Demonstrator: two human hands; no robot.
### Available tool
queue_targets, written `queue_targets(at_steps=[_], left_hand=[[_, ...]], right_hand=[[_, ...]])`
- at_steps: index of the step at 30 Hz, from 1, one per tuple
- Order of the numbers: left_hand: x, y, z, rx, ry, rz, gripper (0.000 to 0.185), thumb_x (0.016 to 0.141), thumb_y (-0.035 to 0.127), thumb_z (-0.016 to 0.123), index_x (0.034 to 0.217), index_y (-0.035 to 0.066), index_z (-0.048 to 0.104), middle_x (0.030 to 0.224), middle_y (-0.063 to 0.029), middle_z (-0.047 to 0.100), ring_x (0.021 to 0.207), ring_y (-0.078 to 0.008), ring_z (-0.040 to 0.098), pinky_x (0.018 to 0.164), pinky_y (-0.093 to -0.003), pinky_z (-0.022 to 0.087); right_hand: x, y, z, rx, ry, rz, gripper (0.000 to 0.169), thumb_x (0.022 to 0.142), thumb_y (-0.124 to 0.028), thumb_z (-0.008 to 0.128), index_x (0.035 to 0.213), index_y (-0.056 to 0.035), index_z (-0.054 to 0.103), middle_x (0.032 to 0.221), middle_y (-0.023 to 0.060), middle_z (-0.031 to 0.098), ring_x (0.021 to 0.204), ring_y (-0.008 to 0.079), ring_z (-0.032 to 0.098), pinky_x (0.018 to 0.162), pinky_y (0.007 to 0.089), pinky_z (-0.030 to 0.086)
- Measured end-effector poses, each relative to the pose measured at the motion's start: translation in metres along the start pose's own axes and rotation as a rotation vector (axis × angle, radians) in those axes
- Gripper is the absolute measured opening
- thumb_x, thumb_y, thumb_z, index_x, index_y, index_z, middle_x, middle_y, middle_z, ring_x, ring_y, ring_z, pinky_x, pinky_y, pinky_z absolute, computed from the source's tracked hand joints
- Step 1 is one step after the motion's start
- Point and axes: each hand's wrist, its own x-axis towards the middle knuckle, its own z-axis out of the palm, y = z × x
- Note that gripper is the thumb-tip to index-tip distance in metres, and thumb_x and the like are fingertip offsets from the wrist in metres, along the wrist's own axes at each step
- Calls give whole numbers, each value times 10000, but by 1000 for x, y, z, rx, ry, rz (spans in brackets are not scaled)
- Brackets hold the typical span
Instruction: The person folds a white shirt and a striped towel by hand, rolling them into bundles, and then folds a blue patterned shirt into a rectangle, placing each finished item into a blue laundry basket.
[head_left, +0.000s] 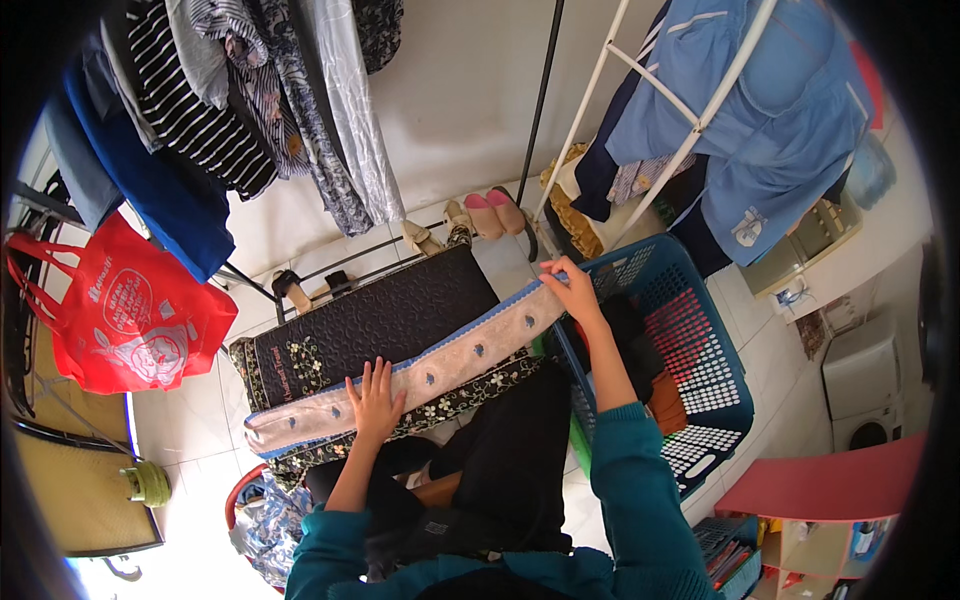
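Note:
A long folded strip of pale pink cloth (454, 357) with dark blue motifs and blue edging lies slantwise in front of me. Beneath it is a low board covered in black quilted cloth (397, 307) with an embroidered floral border. My left hand (376, 401) rests flat on the strip left of its middle, fingers spread. At the strip's far right end, my right hand (574, 291) pinches the cloth between thumb and fingers. That end reaches past the board to the rim of a blue plastic laundry basket (679, 330).
Dark and orange clothes (666, 401) lie in the basket. A red tub of patterned laundry (266, 525) stands at lower left. Around me are a red bag (142, 307), hanging clothes (285, 97), a white drying rack (694, 124), pink-lined shoes (495, 214) and a green gas cylinder (148, 484).

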Motion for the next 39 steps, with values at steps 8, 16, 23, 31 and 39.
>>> queue_targets(at_steps=[8,16,23,31,39], left_hand=[[-5,-7,2,59,-12,-3,618,871,401,466,1385,91,318,1459,-84,279,1365,-273,203,1077,-575,15],[-3,2,4,13,29,46,624,867,426,469,1387,110,328,1465,-86,267,1370,-278,190,1087,-555,18],[-7,29,2,61,49,48,646,834,343,532,1393,106,312,1474,-100,244,1386,-265,145,1070,-600,28],[41,169,46,-378,-85,456,607,875,382,481,1385,100,312,1469,-108,258,1373,-242,206,1066,-602,49],[72,138,55,-1411,-472,-214,595,915,458,427,1357,70,337,1302,-135,420,1174,-220,455,987,-432,333]], right_hand=[[-15,-18,-19,-63,-164,79,227,849,-197,617,830,-21,474,744,129,588,668,207,560,602,330,428],[-71,59,-7,-316,75,281,311,884,-319,570,927,-12,547,788,186,597,735,315,608,667,361,454],[-99,58,-19,695,-40,1065,397,864,-370,597,1150,-99,548,1163,33,553,1067,186,506,891,348,376],[-110,5,7,672,252,637,369,731,-64,726,1072,-6,596,1009,81,633,913,171,606,789,297,480],[-131,-66,74,-143,2,29,450,676,-6,667,1109,-10,541,1085,160,565,1017,313,563,865,358,444]])
